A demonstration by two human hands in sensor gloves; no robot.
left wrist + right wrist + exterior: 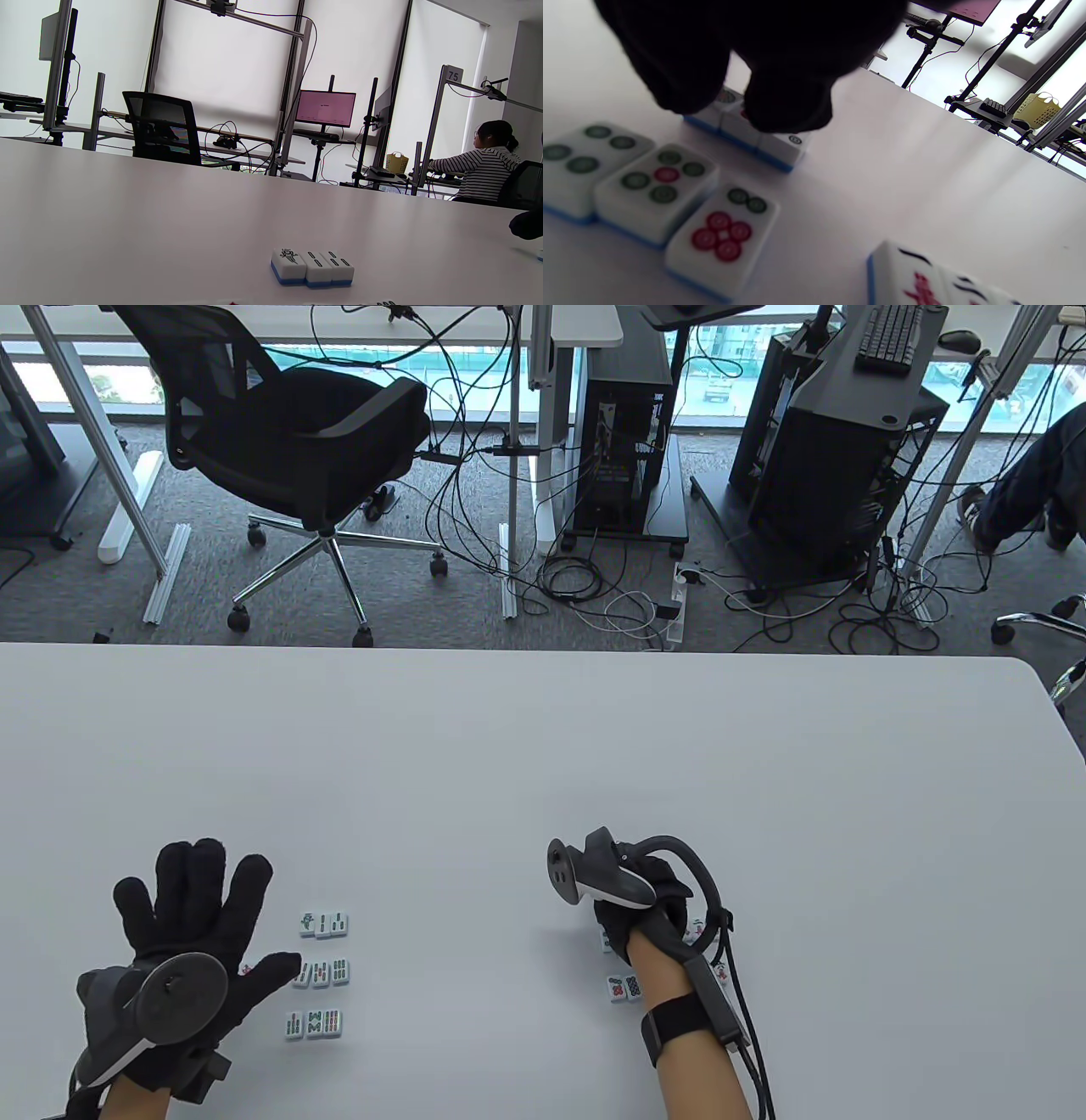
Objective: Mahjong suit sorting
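The white table (543,746) is seen from above and from the person's side by the table view, which faces the office chair (288,432) and desks beyond. The left wrist view is set low, just over the tabletop, looking level across it past a row of bamboo tiles (312,267), also visible from overhead (323,925). The right wrist view is tilted and held very close over dot tiles (661,182).

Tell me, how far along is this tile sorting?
Mostly done, it seems: bamboo tiles lie in three neat rows by the flat left hand. The right hand is touching the far row of circle tiles. Character tiles nearby may still need arranging.
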